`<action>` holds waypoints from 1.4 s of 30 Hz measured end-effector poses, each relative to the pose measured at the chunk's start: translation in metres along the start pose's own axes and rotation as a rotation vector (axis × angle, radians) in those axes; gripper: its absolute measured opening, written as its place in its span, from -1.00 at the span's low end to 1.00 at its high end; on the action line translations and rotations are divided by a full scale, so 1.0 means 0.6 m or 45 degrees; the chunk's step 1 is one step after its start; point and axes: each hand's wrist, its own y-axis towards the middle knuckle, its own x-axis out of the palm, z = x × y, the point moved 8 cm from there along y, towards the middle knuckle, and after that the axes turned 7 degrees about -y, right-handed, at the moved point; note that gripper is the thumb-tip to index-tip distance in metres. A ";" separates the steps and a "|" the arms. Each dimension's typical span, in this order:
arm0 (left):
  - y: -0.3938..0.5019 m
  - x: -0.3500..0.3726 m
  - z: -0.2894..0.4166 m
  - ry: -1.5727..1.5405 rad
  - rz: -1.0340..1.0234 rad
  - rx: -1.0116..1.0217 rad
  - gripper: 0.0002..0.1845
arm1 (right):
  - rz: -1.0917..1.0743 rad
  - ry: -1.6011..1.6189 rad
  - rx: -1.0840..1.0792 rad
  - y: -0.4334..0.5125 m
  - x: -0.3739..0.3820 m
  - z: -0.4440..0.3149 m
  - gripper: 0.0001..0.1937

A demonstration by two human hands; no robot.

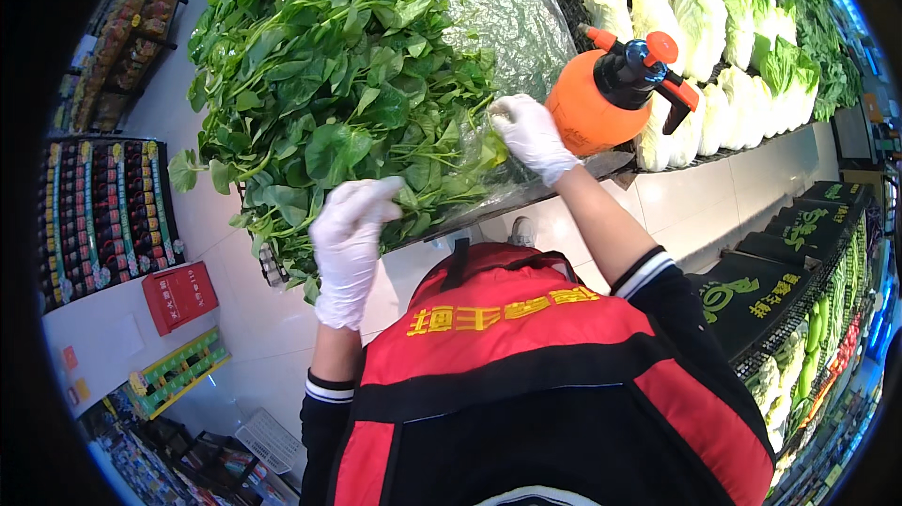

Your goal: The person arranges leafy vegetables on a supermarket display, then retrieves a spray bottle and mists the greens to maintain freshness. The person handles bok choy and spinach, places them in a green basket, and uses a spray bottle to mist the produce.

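Observation:
A large heap of leafy greens (331,83) lies before me on a display stand, beside wet clear plastic sheeting (521,20). My right hand (528,136), in a white glove, has its fingers closed on a yellowish leafy stem (491,146) at the heap's right edge. Right next to that hand stands an orange pump spray bottle (599,108) with a black and red head. My left hand (356,245), gloved too and slightly blurred, is at the near edge of the heap; its fingers are partly curled, and whether they hold anything cannot be told.
Napa cabbages (697,27) stand in rows on a black rack at the upper right. Black covered stands (754,294) with vegetables lie at the lower right. A red box (180,297) and a shelf of bottles (109,213) are at the left. A white crate (269,441) sits lower left.

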 end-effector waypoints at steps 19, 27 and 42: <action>0.025 0.237 -0.174 -1.700 -0.015 -0.881 -0.53 | -0.199 0.020 -0.451 -0.106 0.011 -0.129 -0.84; 0.025 0.221 -0.189 -1.397 0.107 -0.872 -0.86 | -0.181 0.331 -0.418 -0.139 -0.040 -0.111 -0.75; 0.079 0.113 -0.009 -0.480 0.043 -0.552 -0.80 | -0.180 0.276 -0.458 -0.153 -0.084 -0.086 -0.79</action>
